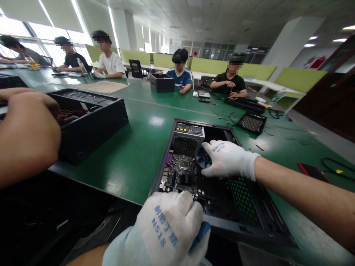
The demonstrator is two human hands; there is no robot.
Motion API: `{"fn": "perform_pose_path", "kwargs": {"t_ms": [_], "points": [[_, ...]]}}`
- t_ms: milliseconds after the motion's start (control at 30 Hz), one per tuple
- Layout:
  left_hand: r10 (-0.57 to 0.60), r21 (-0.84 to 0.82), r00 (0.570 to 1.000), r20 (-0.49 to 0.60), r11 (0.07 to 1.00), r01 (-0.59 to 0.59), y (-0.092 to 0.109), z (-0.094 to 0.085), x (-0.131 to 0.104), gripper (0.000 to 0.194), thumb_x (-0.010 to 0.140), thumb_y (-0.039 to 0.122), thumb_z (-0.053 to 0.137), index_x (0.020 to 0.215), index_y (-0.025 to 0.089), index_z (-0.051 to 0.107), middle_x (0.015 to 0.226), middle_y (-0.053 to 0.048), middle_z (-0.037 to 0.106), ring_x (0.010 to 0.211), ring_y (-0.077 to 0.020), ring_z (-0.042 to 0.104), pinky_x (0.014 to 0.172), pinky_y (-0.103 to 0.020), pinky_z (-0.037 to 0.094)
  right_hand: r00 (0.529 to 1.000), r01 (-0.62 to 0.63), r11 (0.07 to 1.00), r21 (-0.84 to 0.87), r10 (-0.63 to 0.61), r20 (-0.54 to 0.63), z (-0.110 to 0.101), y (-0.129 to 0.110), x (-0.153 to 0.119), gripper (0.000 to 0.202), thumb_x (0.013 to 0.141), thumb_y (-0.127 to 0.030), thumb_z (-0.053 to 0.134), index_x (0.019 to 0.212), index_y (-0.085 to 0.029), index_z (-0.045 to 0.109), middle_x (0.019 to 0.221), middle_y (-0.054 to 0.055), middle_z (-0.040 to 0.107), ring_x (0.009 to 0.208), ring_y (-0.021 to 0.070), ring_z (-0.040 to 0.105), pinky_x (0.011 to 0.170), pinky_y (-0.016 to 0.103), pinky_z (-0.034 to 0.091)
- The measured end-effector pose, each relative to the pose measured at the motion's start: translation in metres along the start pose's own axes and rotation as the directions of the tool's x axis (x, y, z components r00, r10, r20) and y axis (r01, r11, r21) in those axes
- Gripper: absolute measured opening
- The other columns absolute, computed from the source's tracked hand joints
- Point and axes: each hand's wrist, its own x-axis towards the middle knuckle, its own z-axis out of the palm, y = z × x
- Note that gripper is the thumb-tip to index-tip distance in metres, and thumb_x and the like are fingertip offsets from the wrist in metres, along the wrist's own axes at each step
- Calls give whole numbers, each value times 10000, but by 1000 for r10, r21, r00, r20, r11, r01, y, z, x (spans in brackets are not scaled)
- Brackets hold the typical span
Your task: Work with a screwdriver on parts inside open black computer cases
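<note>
Gloves cover both of your hands, white knit with blue print. Your left hand (pixel 169 229) is curled into a fist at the near edge of the open computer case (pixel 249 218), fingers wrapped together around a blue handle (pixel 202 231) that shows only at the side of the glove (what tool it belongs to is hidden by the fist). Your right hand (pixel 226 159) reaches in from the right, fingers loosely spread and resting on the round cooling fan (pixel 202 158) that sits on the motherboard (pixel 180 171); they lie on its rim, and you cannot tell from here whether they actually pinch it. Behind the fan, at the far end of the case, sits the power supply (pixel 188 137) with its mesh grille and yellow label.

The case lies flat on a green table (pixel 138 140), near its front edge. To your left another person's bare hand (pixel 27 133) sits at a second black case (pixel 91 118), well apart from yours. A perforated black panel (pixel 252 122) lies further back on the right, and a red phone (pixel 313 171) rests near your right forearm. Several seated people work along the far side of the table, under ceiling strip lights, with green partitions behind them.
</note>
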Motion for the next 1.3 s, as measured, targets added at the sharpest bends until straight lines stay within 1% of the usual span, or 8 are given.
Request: {"fn": "perform_pose_path", "kwargs": {"t_ms": [167,467,533,667,767,1000,1200,1300], "points": [[-33,1,999,-16,999,33,2,2,-1,105,905,318,607,849,233,581,790,-5,584,612,-191,543,515,-367,339,997,-71,988,-136,75,23,13,9,9,708,725,-594,641,1191,-62,662,1105,244,708,1002,390,713,859,452,553],[-34,12,999,-20,999,34,2,0,1,113,886,296,624,816,236,559,761,1,573,595,-182,533,499,-364,313,974,-109,982,-154,137,181,14,15,38,704,714,-542,718,1238,-73,704,1214,249,721,1059,373,722,866,437,568],[-27,11,1000,0,1000,27,1,-1,2,132,882,300,625,798,236,546,759,-1,573,593,-181,532,494,-356,318,967,-111,982,-155,142,212,11,15,40,629,752,-506,707,1220,-86,726,1209,244,730,1061,366,727,860,436,572],[-20,10,1000,6,1000,20,0,-1,2,129,888,310,625,808,234,558,755,-3,571,587,-177,529,490,-337,341,955,-106,981,-161,146,259,9,15,42,381,828,-336,666,1122,-125,784,1152,223,761,1055,350,738,833,430,577],[-21,11,1000,2,1000,21,1,0,1,116,894,316,621,828,233,573,751,-2,569,591,-180,530,493,-329,353,955,-95,981,-169,138,262,9,16,43,345,844,-285,671,1131,-134,787,1170,214,762,1077,343,733,843,426,572],[-36,10,999,-2,999,36,1,1,0,126,890,308,622,817,230,556,755,-5,570,596,-173,524,503,-314,350,980,-79,977,-200,113,164,9,18,36,369,896,-402,658,1098,-122,789,1171,207,757,1055,331,722,872,407,540],[-30,21,1000,7,999,30,2,0,-1,121,894,306,604,808,239,552,759,0,580,589,-179,540,505,-338,359,998,-69,974,-217,67,-17,6,29,25,462,944,-497,571,1094,-106,767,1119,208,748,1138,360,644,936,435,488],[-59,17,998,9,998,59,2,0,-1,112,881,311,612,810,243,559,754,0,586,586,-178,552,503,-331,355,988,-58,992,-111,41,-151,7,38,11,493,976,-540,508,1074,-129,762,1090,180,754,1106,326,650,977,415,467]]}}
